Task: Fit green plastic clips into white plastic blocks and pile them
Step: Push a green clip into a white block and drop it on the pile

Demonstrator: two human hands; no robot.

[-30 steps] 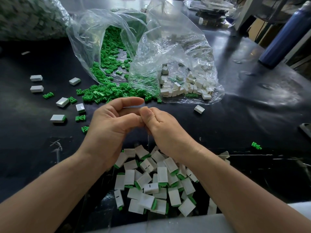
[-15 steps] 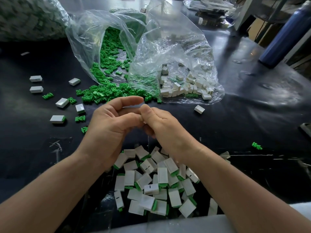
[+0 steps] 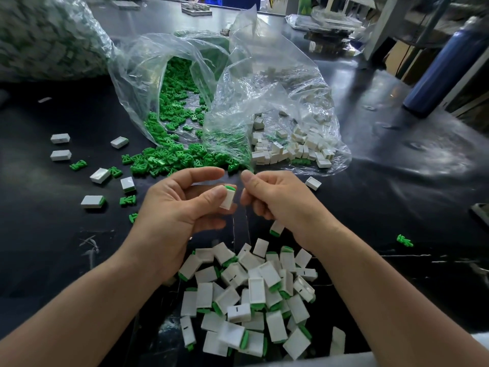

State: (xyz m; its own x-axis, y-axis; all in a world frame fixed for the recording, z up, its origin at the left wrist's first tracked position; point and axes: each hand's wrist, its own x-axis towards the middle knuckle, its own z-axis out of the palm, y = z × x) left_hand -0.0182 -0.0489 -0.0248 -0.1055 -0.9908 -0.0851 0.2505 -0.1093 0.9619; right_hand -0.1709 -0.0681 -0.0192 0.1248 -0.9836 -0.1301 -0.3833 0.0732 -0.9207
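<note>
A few white faces in the pile point(image 3: 251, 295) bear a short dark slot. The pile of clipped blocks lies on the black worktop point(image 3: 370, 207) at the near edge, between the forearms.

The left hand point(image 3: 180, 207) is raised above the worktop with the palm turned inward. Its thumb pinches a white block point(image 3: 227, 201) against a curled finger, and the forefinger stretches out above. A green clip point(image 3: 230, 187) shows at the block's top end.

The right hand point(image 3: 280, 200) is just beside the block and apart from it. Its thumb points up and its fingers point(image 3: 247, 201) are curled toward the palm. Whether they hold anything cannot be told. Under its heel is a second block point(image 3: 276, 229) with a green end; whether it rests on the worktop is unclear.

Beyond the hands, loose clips point(image 3: 169, 157) spill from a clear bag point(image 3: 137, 75). A second bag point(image 3: 264, 83) to its right holds bare blocks point(image 3: 291, 149). A blue bottle point(image 3: 436, 70) stands far right.
</note>
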